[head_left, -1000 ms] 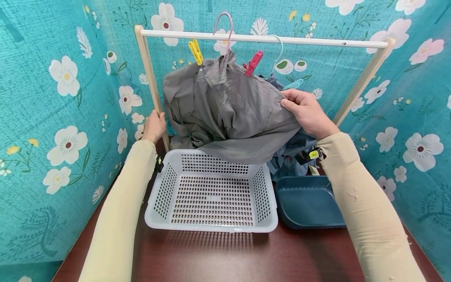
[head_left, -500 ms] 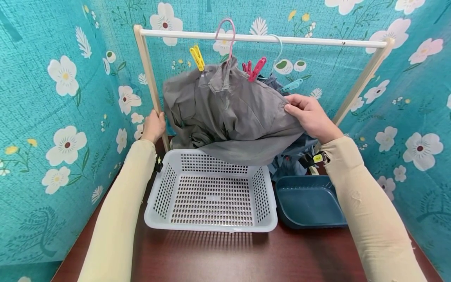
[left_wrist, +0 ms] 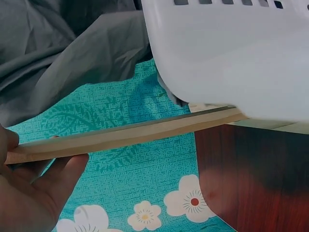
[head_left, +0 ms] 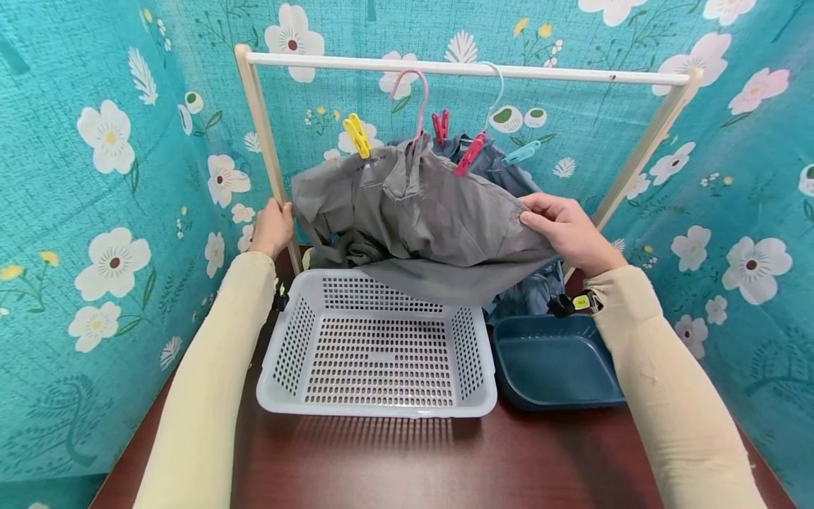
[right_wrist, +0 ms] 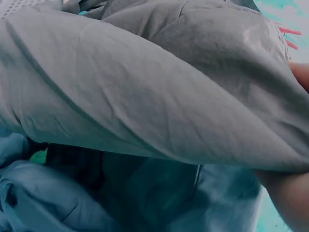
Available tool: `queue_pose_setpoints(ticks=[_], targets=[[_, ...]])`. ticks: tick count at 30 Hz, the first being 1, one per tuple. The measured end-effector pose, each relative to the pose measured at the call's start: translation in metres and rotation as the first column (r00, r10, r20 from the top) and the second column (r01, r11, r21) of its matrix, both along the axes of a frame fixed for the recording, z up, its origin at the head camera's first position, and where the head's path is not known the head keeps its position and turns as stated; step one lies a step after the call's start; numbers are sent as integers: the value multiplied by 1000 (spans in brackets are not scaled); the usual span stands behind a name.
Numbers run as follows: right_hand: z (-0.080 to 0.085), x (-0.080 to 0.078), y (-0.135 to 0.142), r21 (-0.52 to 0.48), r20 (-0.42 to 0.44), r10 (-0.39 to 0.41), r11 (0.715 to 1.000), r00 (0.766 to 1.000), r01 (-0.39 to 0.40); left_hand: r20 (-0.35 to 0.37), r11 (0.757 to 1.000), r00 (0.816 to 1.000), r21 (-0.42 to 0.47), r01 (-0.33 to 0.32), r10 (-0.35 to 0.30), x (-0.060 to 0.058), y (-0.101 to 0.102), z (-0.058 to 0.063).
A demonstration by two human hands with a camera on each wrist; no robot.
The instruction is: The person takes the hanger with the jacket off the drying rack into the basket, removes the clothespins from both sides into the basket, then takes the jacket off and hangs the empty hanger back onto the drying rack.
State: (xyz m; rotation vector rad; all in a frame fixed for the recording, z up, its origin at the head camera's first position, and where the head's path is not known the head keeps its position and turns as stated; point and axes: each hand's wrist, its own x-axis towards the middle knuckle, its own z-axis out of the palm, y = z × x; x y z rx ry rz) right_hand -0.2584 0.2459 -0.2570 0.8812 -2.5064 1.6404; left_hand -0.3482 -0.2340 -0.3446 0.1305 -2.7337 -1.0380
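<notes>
My left hand (head_left: 272, 227) grips the left wooden post of the clothes rack; the left wrist view shows the fingers around the pale post (left_wrist: 120, 137). My right hand (head_left: 566, 232) pinches the right edge of a crumpled grey garment (head_left: 439, 219) between thumb and fingers. A pink hanger (head_left: 422, 106) pokes out of the garment's top, its hook just in front of and slightly below the rail. One yellow clothespin (head_left: 357, 136) and one red clothespin (head_left: 470, 153) are clipped along its upper edge. In the right wrist view, grey cloth (right_wrist: 145, 96) hides most of that hand.
Behind hangs a blue garment (head_left: 502, 170) on a light blue hanger (head_left: 497, 92) over the white rail (head_left: 572, 72), with a red and a light blue clothespin. A white perforated basket (head_left: 375, 411) and a dark blue basin (head_left: 559, 406) stand on the brown table (head_left: 381, 466).
The grey garment and its pink hanger have come down, the hook dropping from above the rail to below its top. My right hand lowered with it. The left hand keeps its hold.
</notes>
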Motion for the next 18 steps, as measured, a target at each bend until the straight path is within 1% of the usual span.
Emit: queue_pose_setpoints(ticks=[3, 8, 15, 16, 18], targets=[[-7, 2, 5, -3, 6, 24, 1000, 1000, -24, 2, 1000, 1000, 7, 14, -14, 1, 0, 1], [-20, 3, 8, -17, 37, 80, 997, 996, -80, 12, 999, 999, 13, 39, -39, 5, -5, 2], [-36, 4, 12, -2, 58, 85, 996, 995, -85, 94, 996, 992, -8, 90, -89, 17, -13, 6], [-37, 3, 13, 2, 62, 85, 996, 994, -86, 89, 996, 992, -14, 90, -88, 20, -14, 7], [-40, 3, 14, 12, 72, 86, 996, 994, -87, 49, 997, 996, -22, 75, -74, 23, -16, 7]])
